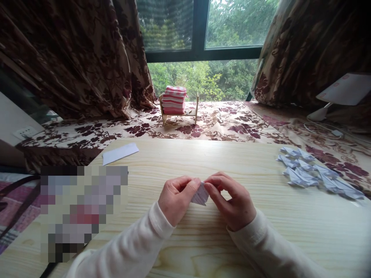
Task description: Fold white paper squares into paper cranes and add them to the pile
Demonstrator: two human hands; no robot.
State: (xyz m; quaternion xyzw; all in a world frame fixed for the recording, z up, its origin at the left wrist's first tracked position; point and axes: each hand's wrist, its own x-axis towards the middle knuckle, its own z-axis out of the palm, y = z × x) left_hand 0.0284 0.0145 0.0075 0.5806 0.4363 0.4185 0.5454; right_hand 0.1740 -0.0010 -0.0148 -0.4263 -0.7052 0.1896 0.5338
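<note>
Now we have a small folded paper (199, 197) between our two hands, just above the table (179, 247) by the look of it, though we cannot tell whether its lower tip touches the wood. Our left hand (178, 197) pinches it from the left, thumb laid along the near side, the other fingers curled behind. Our right hand (234, 200) has thumb and forefinger brought together at the paper's upper right edge, with a rounded gap between them further back toward the palm. Both wrists come out of pale sleeves (127, 247). Beyond our left hand and off to its left lies a flat white strip (120, 153), near the table's far edge. Nearer to us on that side, a patch (84, 212) is blurred into squares, so we cannot tell what it covers. Well to the right of our right hand and a little beyond it sit folded papers (301, 177), crowded together in pointed shapes. Straight ahead past both hands, a little rack (197, 110) bears a stack of pink-and-white cloths (174, 101) on a flowered cover (226, 121). Farther right of it stands a white lamp (343, 90), and behind everything dark curtains (116, 58) flank a window (199, 31) full of trees.
</note>
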